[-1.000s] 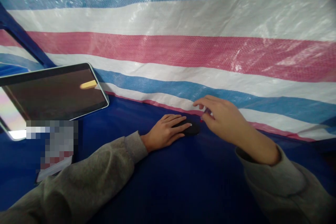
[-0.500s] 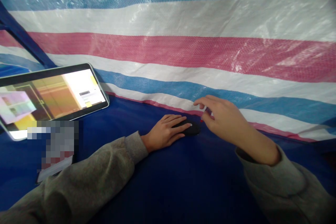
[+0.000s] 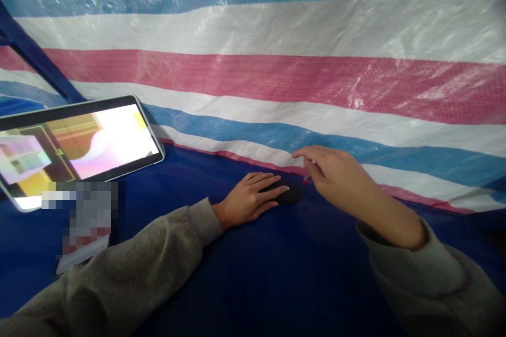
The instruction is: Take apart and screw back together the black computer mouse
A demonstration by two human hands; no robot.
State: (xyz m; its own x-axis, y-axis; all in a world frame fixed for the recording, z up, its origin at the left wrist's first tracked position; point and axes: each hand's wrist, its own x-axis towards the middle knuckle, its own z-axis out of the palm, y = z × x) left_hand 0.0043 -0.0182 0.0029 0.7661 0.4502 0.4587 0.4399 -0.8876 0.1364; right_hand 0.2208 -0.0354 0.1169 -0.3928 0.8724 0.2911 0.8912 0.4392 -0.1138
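Note:
My left hand (image 3: 253, 197) lies palm down over a black computer mouse (image 3: 291, 194) on the blue surface. Its thumb runs along the near side, the index finger crosses the top, and the other fingers reach over the far side; the palm hides part of the mouse. Just right of and above the mouse, my right hand (image 3: 330, 171) is bent, with thumb and fingers pinched together. A small clear thing with a red end (image 3: 307, 180) pokes out below these fingertips; most of it is hidden, so its kind is unclear.
A lit tablet-like screen (image 3: 90, 142) in a light frame leans at the left. Before it lies a blurred-out flat item (image 3: 85, 253), partly behind my left sleeve. A striped plastic sheet (image 3: 253, 73) hangs along the back of the blue surface (image 3: 253, 274).
The gap between my right thumb and fingers has closed, and the red end has shifted slightly right. My left hand and the mouse stay put. The picture on the screen has changed.

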